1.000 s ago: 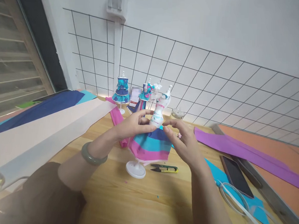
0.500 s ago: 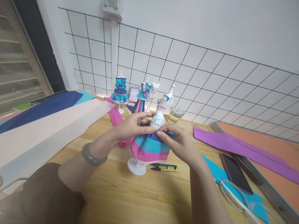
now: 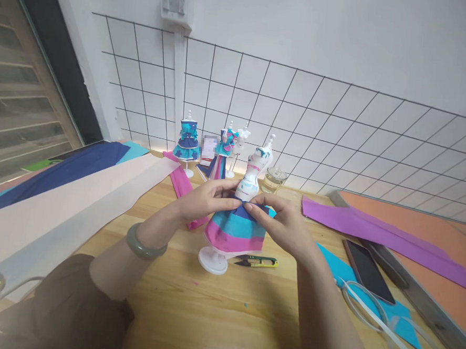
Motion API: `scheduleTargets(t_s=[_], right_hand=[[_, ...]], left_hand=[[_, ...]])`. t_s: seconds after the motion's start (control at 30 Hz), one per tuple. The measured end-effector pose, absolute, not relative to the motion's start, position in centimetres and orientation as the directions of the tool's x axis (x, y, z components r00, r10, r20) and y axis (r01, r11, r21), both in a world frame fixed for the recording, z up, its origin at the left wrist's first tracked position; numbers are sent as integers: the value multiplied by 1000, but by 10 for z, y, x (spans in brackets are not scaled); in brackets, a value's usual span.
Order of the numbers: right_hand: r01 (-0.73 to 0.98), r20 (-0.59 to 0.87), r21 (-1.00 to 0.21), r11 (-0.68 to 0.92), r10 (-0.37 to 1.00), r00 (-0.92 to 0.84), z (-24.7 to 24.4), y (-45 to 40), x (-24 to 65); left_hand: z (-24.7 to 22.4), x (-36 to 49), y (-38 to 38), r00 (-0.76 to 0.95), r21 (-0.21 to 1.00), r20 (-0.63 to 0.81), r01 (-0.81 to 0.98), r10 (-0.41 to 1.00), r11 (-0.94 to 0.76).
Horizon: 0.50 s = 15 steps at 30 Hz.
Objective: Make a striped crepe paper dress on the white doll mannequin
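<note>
A small white mannequin (image 3: 251,178) with blue and pink smears leans to the right on its round white base (image 3: 213,260). Around its hips hangs a striped skirt (image 3: 235,230) in dark blue, turquoise and pink. My left hand (image 3: 210,197) pinches the skirt's top edge at the left, its fingers reaching behind the mannequin. On the other side my right hand (image 3: 279,222) pinches the same edge between thumb and forefinger. Both thumbs almost meet at the front. Thread snips (image 3: 257,261) with yellow-green handles lie just behind the base.
Two dressed mannequins (image 3: 187,140) (image 3: 224,147), a bare one (image 3: 241,141) and a glass jar (image 3: 274,179) stand at the back. Pale fabric (image 3: 77,202) covers the left side. A phone (image 3: 369,270), a white cable (image 3: 367,306), blue sheet (image 3: 409,327) and purple strip (image 3: 371,230) lie right.
The mannequin's upper body has shifted slightly to the right and its torso has turned a little. Both hands keep their pinch on the skirt's top edge.
</note>
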State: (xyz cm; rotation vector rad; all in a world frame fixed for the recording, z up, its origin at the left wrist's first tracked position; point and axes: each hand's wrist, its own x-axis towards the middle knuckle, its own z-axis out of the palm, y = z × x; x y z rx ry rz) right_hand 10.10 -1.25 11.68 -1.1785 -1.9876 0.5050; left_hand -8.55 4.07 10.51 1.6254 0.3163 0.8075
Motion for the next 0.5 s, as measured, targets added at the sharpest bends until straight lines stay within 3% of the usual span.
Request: scheduleTargets(t_s=[0.3,0.5], right_hand=[[631,448,-597,495,859,-250,118,-18,101],[575,430,-595,562,827,-363,127,-27,101]], left_hand=[[103,-86,44,682,941,338,-248,649,-230],[101,-89,46,658,928,373,-244,654,-282]])
